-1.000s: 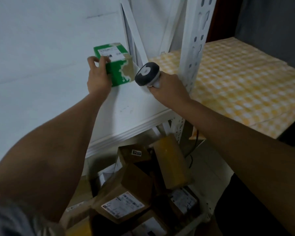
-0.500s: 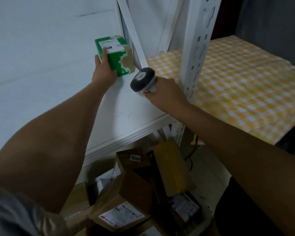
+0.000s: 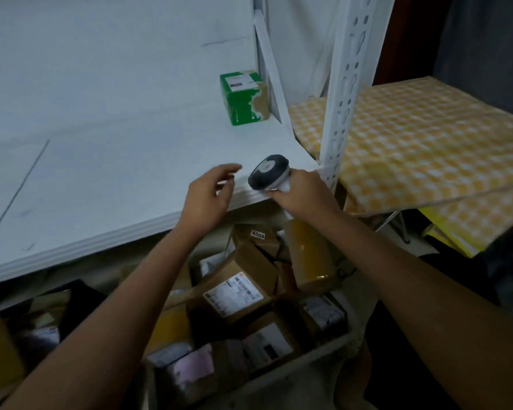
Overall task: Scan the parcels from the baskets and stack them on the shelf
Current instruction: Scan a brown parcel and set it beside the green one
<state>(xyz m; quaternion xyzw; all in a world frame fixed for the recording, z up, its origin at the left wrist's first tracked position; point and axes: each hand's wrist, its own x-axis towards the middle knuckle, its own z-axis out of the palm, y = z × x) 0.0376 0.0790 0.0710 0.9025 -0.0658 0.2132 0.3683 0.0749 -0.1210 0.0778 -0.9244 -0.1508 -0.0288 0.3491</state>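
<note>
A green parcel [image 3: 244, 97] with a white label stands alone at the back right corner of the white shelf [image 3: 107, 161]. My left hand [image 3: 209, 196] hovers over the shelf's front edge, fingers apart and holding nothing. My right hand [image 3: 304, 196] grips a grey and white barcode scanner [image 3: 268, 172] at the shelf's front right corner. Below the shelf a white basket [image 3: 317, 355] holds several brown cardboard parcels, one with a large printed label [image 3: 234, 292] facing up.
A white perforated upright post [image 3: 345, 84] stands just right of the shelf. A yellow checked cloth [image 3: 421, 143] covers a surface to the right. More parcels [image 3: 0, 347] lie in shadow at the lower left.
My left hand has let go of the green parcel, which now stands on the shelf, and has drawn back toward the front edge. The right hand with the scanner has also pulled back and down.
</note>
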